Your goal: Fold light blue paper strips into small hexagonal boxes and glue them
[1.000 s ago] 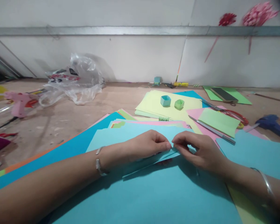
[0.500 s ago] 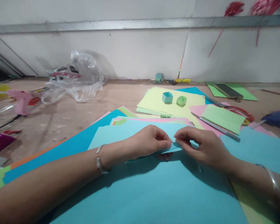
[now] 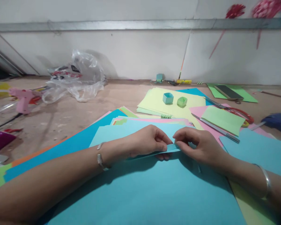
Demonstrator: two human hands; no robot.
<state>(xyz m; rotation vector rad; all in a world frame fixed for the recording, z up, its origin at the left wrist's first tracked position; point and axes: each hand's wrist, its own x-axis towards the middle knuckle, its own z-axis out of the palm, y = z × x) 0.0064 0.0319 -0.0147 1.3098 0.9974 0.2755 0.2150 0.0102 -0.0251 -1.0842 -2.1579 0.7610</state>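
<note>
A narrow strip of light blue paper [image 3: 170,148] is pinched between the two hands, just above the large blue sheet [image 3: 154,193] that covers the near part of the table [image 3: 84,106]. Its long axis runs left to right, roughly level, across the gap between the fingertips. The left hand [image 3: 147,142] is closed on the strip's left part — thumb on top, fingers curled beneath — while the right hand [image 3: 199,147] is closed on its right end in the same pinch. Both hands are equally near, meeting at the strip from opposite sides. The forearms lie low and converge — wrists almost on the sheet, a bracelet [image 3: 100,159] on the left one.
</note>
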